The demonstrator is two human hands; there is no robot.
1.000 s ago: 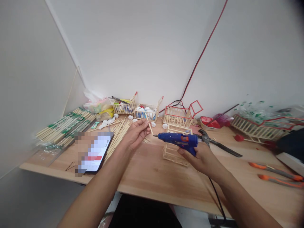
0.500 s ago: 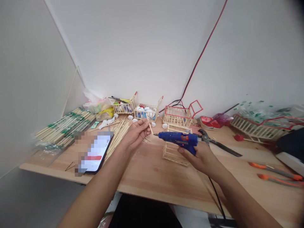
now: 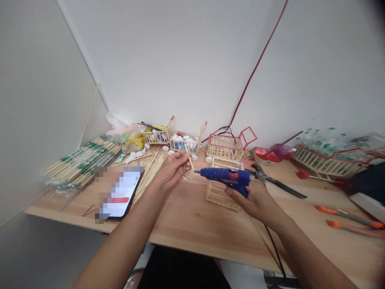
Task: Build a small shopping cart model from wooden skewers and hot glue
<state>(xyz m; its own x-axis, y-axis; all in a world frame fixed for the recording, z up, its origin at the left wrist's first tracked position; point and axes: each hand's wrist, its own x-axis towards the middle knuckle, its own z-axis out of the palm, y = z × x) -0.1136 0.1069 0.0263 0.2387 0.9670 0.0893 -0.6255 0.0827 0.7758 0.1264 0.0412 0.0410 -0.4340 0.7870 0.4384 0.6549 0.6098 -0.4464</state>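
My left hand (image 3: 172,168) pinches a short bamboo stick (image 3: 189,159) upright over the wooden table (image 3: 192,224). My right hand (image 3: 255,200) grips a blue hot glue gun (image 3: 226,176), whose nozzle points left and sits just at the stick's lower end. Under the gun stands an unpainted stick cage (image 3: 221,189). A black cord runs from the gun down past my right forearm.
A phone (image 3: 120,192) lies at the left front beside loose sticks (image 3: 149,170) and packed stick bundles (image 3: 81,160). Stick baskets (image 3: 186,141) and a red-edged cage (image 3: 228,145) line the wall. Pliers (image 3: 275,181) and orange-handled cutters (image 3: 350,222) lie to the right.
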